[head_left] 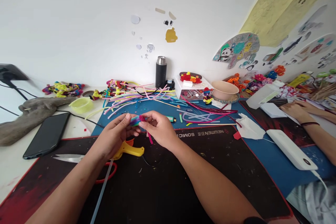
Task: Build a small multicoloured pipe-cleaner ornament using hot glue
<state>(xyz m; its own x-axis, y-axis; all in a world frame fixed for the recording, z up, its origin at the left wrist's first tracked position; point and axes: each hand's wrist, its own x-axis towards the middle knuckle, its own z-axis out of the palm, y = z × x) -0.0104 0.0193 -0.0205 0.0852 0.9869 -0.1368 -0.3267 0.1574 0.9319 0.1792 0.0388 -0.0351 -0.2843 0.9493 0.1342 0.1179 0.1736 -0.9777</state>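
Pinching blue/pink pc [135,121] w/ L hand [118,132] & R hand [159,128]; shape part hidden.

Toward the left of the frame, a flat black smartphone [46,135] lies beside a gnarled grey-brown piece of driftwood [33,113]. Near the centre, a black cylindrical flask with a silver metal cap [161,73] stands upright close to the plain white wall [78,24]. Right of centre sits a round beige bowl [223,90]. At the lower right, an oblong white power bank [288,149] has a white cable [319,177] at its near end. A yellow paper sheet [280,8] hangs at the upper right.
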